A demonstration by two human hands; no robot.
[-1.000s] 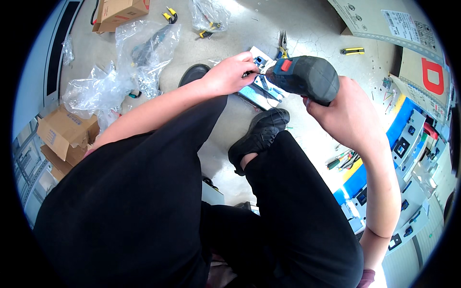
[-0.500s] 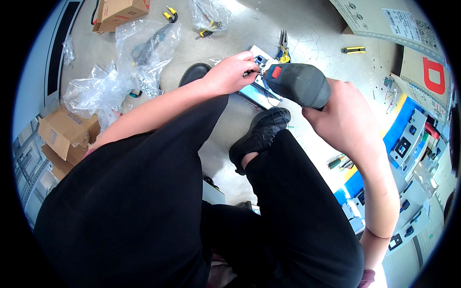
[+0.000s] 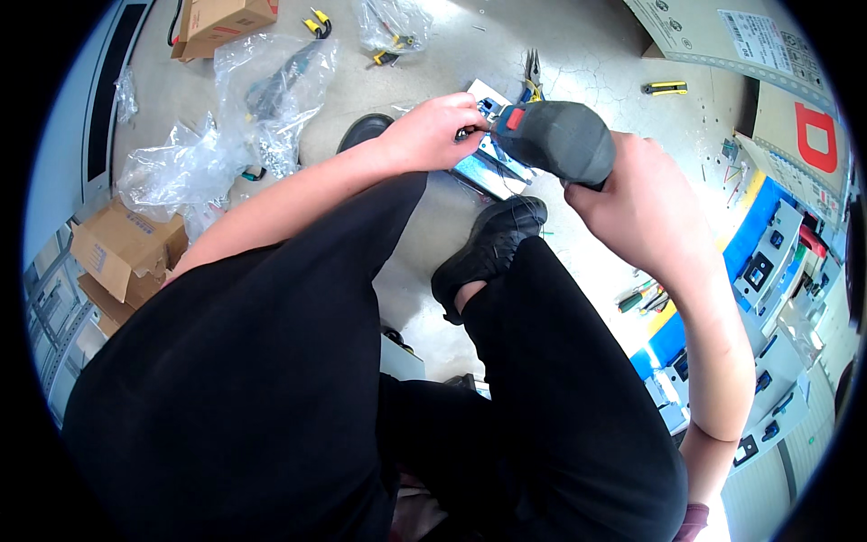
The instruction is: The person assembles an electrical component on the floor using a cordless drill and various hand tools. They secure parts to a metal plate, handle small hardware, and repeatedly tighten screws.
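Observation:
My right hand point(image 3: 646, 203) is wrapped round the grip of a black cordless drill point(image 3: 569, 140) with a red switch on its body. The drill points left, its front end close to the fingertips of my left hand point(image 3: 442, 131). Those fingers are pinched together by the drill's tip; a small dark part shows at them, too small to name. Beneath both hands lies a pale metal plate point(image 3: 506, 183) with blue and dark parts, between my two black shoes. Thin dark wires hang beside it. Long-nose pliers point(image 3: 533, 74) with yellow-and-blue handles lie just beyond the plate.
Clear plastic bags point(image 3: 167, 172) and an open cardboard box point(image 3: 131, 244) lie on the left. A yellow utility knife point(image 3: 665, 88) is on the floor at the far right, near large cartons point(image 3: 722, 41). Screwdrivers point(image 3: 637, 296) and panels with switches point(image 3: 763, 271) lie to the right.
The drill and my right hand have shifted slightly left and away from me. My left hand stays pinched by the drill's tip, moved only a little.

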